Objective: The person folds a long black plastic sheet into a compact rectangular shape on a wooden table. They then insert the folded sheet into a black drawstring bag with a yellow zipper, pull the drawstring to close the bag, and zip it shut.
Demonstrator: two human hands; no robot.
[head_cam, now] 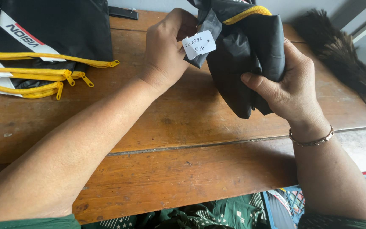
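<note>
Gripping a folded black bag [246,55] above the wooden table's [183,127] far edge, the right hand [293,91] is clenching its fabric while the left hand [166,48] is pinching its white paper tag [198,44], apparently checking it; more yellow-zipped bags [43,46] are lying at the far-left corner.

A folded black garment [244,55] with yellow trim, white tag [198,44] hanging.

Well left of the grip, a heap of black bags [51,38] with yellow zippers [43,76]. Beneath it, a worn wooden table [183,127]. Off to the right, a dark feather duster [339,51]. Nearer the body, green patterned cloth [200,214].
</note>
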